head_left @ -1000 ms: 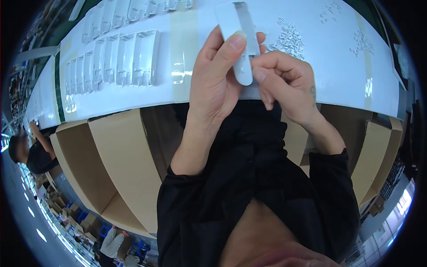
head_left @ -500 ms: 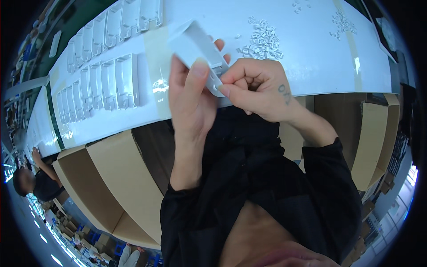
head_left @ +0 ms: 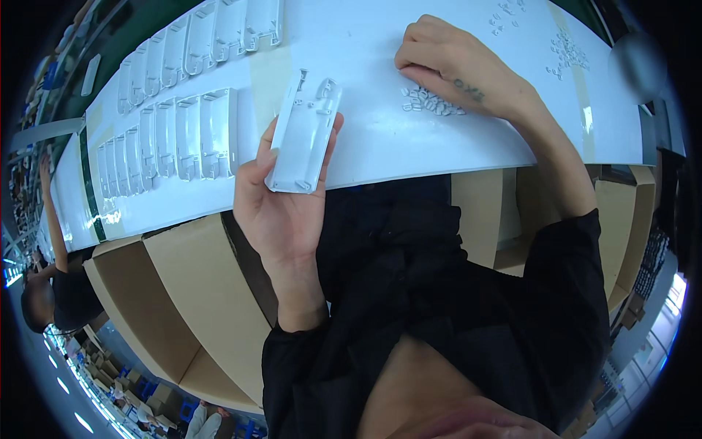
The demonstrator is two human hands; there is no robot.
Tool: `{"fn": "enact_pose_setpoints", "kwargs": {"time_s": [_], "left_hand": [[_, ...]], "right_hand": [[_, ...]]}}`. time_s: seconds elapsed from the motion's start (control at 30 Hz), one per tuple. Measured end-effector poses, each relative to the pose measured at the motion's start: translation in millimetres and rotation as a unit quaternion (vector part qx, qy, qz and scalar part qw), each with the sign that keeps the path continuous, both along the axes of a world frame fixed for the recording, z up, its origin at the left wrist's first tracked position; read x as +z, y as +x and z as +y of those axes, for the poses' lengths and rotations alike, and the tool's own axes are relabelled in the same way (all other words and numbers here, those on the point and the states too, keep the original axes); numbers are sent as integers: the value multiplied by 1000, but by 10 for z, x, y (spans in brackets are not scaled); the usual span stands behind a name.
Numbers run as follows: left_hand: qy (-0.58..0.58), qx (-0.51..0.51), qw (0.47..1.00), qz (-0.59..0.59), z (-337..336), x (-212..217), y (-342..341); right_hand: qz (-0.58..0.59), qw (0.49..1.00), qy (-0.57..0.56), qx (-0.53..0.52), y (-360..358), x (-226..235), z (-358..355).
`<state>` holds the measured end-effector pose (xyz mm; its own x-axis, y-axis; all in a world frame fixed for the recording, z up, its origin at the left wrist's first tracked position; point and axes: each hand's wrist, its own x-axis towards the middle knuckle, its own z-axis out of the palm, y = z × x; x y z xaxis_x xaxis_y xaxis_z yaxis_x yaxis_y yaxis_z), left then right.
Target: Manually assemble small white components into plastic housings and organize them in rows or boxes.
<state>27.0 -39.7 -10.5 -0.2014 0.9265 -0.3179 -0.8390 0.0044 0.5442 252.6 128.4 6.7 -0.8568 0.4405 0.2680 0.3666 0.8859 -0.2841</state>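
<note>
White worktable (head_left: 380, 139) — left hand (head_left: 281, 212) grip holding white plastic housing (head_left: 303, 135); right hand (head_left: 457, 69) fingers pinched over small white parts (head_left: 431, 102).

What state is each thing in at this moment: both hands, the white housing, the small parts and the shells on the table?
Left hand: palm up, gripping a housing.
White plastic housing: held, hollow side up, above the table edge.
Right hand: fingers down on a pile.
Pile of small white parts: loose on the white table.
Rows of white shells: lying side by side, untouched.
</note>
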Motion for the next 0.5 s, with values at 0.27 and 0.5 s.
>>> {"fn": "enact_pose_setpoints", "kwargs": {"time_s": [0.27,0.5], "left_hand": [[78,2,995,70,62,-7,357],[117,-12,992,45,82,2,524]], "right_hand": [[166,963,-206,-58,-175,67,-483],[281,938,-178,-101,-307,-34,-691]]}}
